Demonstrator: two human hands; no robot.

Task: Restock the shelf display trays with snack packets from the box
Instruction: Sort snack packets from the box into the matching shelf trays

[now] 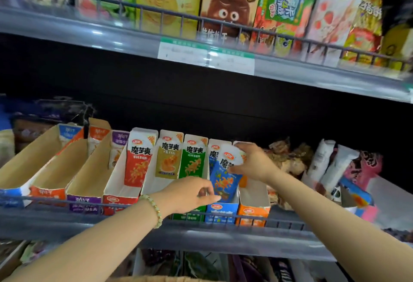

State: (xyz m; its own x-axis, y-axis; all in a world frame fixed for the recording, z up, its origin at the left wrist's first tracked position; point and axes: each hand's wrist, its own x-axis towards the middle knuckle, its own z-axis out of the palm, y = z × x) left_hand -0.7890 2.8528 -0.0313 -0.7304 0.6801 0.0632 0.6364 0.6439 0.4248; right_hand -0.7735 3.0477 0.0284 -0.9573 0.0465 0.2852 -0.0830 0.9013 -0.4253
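Right hand [250, 163] grips a blue packet [224, 181], left hand [190, 194] pinches its base, over dim shelf trays [89, 170].

A blue snack packet [224, 181] stands tilted in the blue display tray [221, 211] (white top, orange print).

A dark, near-black back panel [156, 94] stands behind two tiers of store shelving. The upper grey metal shelf [67, 29] slants down to the right across the view, its clear plastic front strip catching bright glare from overhead light – two white-and-green price labels [205, 56] sit in that strip. A thin black wire rail [156, 11] runs along its edge. The lower grey metal shelf [201, 239] has a low black wire fence [286, 222] – the space below lies in shadow.
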